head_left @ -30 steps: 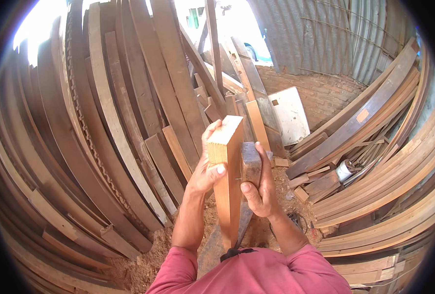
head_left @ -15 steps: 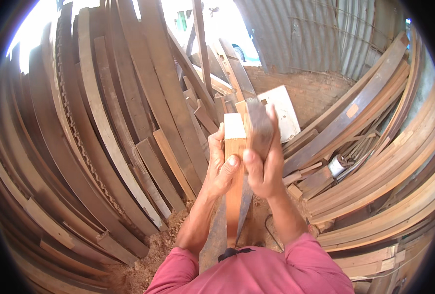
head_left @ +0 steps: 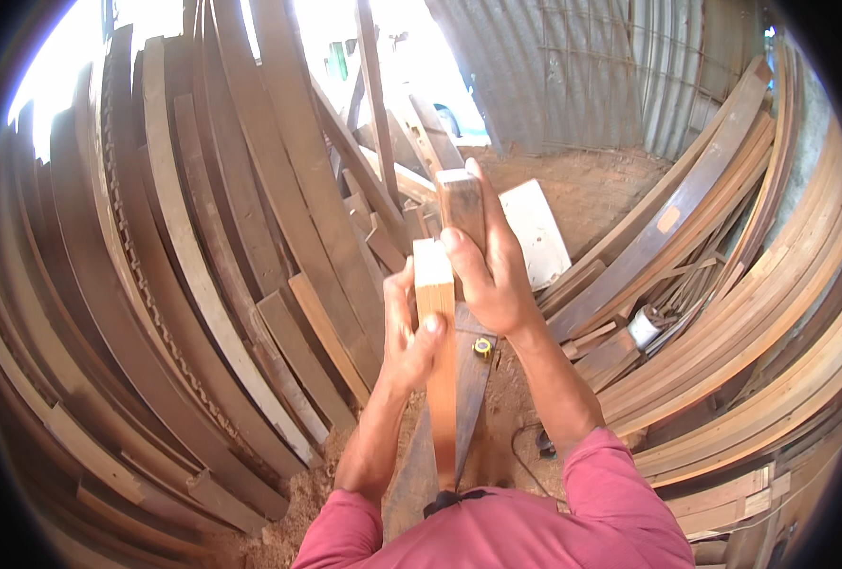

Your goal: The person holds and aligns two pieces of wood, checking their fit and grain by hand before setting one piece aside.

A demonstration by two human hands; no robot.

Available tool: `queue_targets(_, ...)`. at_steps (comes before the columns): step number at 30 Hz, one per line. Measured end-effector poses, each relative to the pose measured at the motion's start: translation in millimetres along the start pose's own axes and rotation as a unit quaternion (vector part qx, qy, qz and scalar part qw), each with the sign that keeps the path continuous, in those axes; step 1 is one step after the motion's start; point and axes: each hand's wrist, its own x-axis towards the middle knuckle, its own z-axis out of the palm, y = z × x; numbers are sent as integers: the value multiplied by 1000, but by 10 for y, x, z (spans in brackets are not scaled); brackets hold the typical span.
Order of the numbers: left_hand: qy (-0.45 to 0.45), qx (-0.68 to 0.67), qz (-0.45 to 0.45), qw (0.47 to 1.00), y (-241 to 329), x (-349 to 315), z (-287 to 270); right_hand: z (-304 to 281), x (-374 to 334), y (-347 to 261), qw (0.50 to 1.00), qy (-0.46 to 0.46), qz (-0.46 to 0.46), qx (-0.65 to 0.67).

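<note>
My left hand point(head_left: 409, 332) grips a light-brown wooden bar point(head_left: 440, 379) near its far end, thumb on top and fingers around the left side. The bar's pale cut end faces away from me, and its near end reaches my chest. My right hand point(head_left: 497, 275) is closed around a dark wooden block point(head_left: 462, 211) with a pale end. That block is just beyond the bar's far end and to its right; whether they touch I cannot tell. Below my hands, a yellow and black tape measure point(head_left: 481, 348) rests on a dark board point(head_left: 468, 408).
Many long planks point(head_left: 288, 190) lean along the left side. Curved stacks of boards point(head_left: 724, 351) line the right, near a white can point(head_left: 644, 329). A white panel point(head_left: 536, 232) leans beyond my hands, before corrugated metal sheeting point(head_left: 592, 85). Sawdust point(head_left: 307, 493) covers the floor.
My right hand has moved the dark block up and away from beside the bar. The bar and my left hand have shifted slightly left and nearer, and the tape measure has come into sight.
</note>
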Motion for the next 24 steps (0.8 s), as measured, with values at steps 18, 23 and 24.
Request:
queue_targets(18, -29, 73, 218, 973, -428, 133, 196, -473, -573, -433, 989, -80, 124, 19)
queue_targets(23, -67, 59, 224, 970, -447, 79, 317, -507, -318, -220, 983, -44, 173, 41)
queue_targets(24, -68, 68, 237, 967, -459, 61, 341, -522, -329, -140, 983, -48, 173, 51)
